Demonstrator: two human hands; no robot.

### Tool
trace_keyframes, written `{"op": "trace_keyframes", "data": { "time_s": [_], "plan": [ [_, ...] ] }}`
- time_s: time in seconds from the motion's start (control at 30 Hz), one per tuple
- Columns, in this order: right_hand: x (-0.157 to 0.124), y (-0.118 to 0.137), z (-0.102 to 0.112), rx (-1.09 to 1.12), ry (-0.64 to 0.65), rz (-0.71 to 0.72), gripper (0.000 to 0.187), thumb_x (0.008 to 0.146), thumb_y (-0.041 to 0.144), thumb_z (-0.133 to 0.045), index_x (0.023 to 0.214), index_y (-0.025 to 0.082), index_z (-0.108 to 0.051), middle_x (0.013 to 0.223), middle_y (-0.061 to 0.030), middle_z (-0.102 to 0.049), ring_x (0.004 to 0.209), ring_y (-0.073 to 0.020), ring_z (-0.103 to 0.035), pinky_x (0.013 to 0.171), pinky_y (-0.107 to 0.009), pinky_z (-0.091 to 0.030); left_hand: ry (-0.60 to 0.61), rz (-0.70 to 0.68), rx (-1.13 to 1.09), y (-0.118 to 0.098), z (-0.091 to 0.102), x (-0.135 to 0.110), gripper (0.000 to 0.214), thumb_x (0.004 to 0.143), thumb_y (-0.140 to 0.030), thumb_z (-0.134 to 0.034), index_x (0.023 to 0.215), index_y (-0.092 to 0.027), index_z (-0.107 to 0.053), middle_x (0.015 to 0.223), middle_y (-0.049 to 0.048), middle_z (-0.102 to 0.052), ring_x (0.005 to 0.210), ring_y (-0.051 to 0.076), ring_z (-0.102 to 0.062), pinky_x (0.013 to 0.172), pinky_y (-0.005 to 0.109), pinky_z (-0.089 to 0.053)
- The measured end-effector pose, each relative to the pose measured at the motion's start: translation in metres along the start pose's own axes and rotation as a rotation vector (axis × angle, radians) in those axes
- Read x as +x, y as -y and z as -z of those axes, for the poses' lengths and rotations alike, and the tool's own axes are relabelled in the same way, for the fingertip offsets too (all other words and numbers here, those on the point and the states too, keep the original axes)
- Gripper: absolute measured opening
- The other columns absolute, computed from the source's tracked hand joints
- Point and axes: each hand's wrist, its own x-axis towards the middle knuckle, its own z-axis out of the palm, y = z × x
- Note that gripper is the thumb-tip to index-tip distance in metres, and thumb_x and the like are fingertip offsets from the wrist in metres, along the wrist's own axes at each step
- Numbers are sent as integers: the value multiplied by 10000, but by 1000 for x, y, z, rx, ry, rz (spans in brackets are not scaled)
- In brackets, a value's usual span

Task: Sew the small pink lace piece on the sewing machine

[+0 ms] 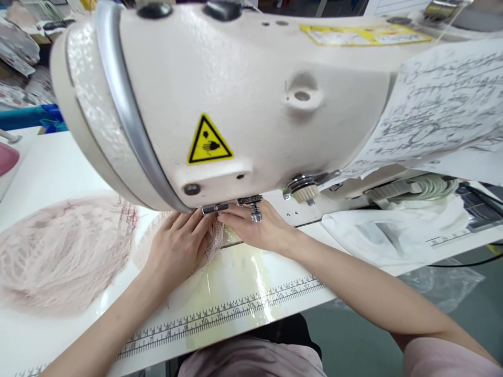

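Sheer pale pink lace fabric point(214, 242) lies on the sewing machine bed, partly under the machine head. My left hand point(178, 246) is closed on the lace, fingers pressed together and pointing forward; their tips are partly hidden by the machine. From the other side, my right hand point(255, 222) reaches in beside the needle area, its fingers pinched at the lace edge. The two hands nearly meet there. Above them is the white sewing machine head point(243, 94), which hides the needle and presser foot from view.
A larger gathered lace piece point(66, 256) lies on the table at left. A printed ruler point(236, 310) runs along the table's front edge. White cloth point(365, 241) rests at right, near a coiled pale green strip point(428, 187). Handwritten paper point(444, 110) hangs on the machine.
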Motion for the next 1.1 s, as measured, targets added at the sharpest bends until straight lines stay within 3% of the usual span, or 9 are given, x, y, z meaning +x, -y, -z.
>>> {"op": "trace_keyframes", "data": {
  "time_s": [0.23, 0.4, 0.57, 0.67, 0.73, 0.83, 0.9, 1.0, 1.1],
  "plan": [
    [-2, -1, -2, -15, -66, 21, 209, 872, 71, -516, 939, 182, -680, 1029, 14, -743, 821, -154, -667, 708, -308, -468, 3, -22, -5, 0, 3, 1, 395, 963, -236, -449, 1326, -107, -536, 1282, 116, -638, 1118, 284, -624, 910, 427, -486],
    [-2, -1, 0, 42, -35, 38, 255, 858, 39, -470, 949, 174, -666, 993, -6, -736, 838, -156, -646, 712, -308, -451, -50, -77, -4, 6, 39, -5, 332, 926, -220, -536, 1242, -134, -592, 1180, 93, -695, 991, 262, -660, 820, 406, -497],
    [-1, -1, 3, 103, 42, 57, 280, 853, 17, -442, 973, 171, -641, 1015, -22, -708, 842, -149, -607, 778, -307, -426, -72, -308, 9, 13, 62, -49, 490, 876, -535, -585, 1187, -158, -621, 1091, 68, -729, 858, 247, -659, 718, 400, -492],
    [-1, 3, 5, 125, 74, 62, 308, 847, 2, -425, 974, 191, -632, 998, -17, -696, 855, -150, -572, 820, -315, -406, -47, -298, 141, 7, 58, -76, 358, 834, -321, -703, 1159, -188, -633, 1113, 36, -722, 855, 207, -665, 702, 341, -493],
    [-3, 5, 4, 140, 72, 61, 295, 833, 19, -443, 981, 190, -632, 1001, -18, -685, 843, -152, -554, 850, -334, -398, -46, -166, 130, -1, 59, -81, 325, 841, -164, -675, 1161, -175, -620, 1071, 47, -722, 859, 191, -664, 660, 298, -489],
    [-4, 9, 1, 188, 54, 76, 257, 804, 93, -508, 1012, 173, -635, 1030, -29, -668, 895, -168, -546, 893, -362, -391, -1, 147, -65, -9, 72, -71, 231, 942, -168, -511, 1159, -177, -587, 1138, 83, -674, 948, 183, -658, 648, 253, -493],
    [-4, 9, -1, 199, 13, 92, 198, 832, 142, -531, 987, 180, -648, 1016, -21, -672, 938, -172, -542, 900, -356, -389, 45, 241, -175, -7, 82, -57, 208, 986, -230, -424, 1134, -187, -564, 1129, 70, -664, 885, 155, -665, 623, 238, -487],
    [-2, 10, -1, 142, -57, 101, 154, 906, 168, -525, 896, 214, -672, 935, 20, -692, 901, -145, -537, 869, -320, -388, 76, 117, -78, 5, 84, -33, 180, 991, -295, -419, 1017, -188, -562, 796, 10, -655, 576, 135, -577, 491, 269, -395],
    [-1, 10, 3, 89, -64, 93, 185, 919, 149, -522, 888, 235, -682, 905, 41, -700, 880, -131, -536, 834, -302, -383, 81, -136, -10, 16, 68, -13, 249, 949, -377, -490, 1013, -153, -579, 785, 51, -632, 692, 205, -590, 587, 324, -441]
  ]
}}
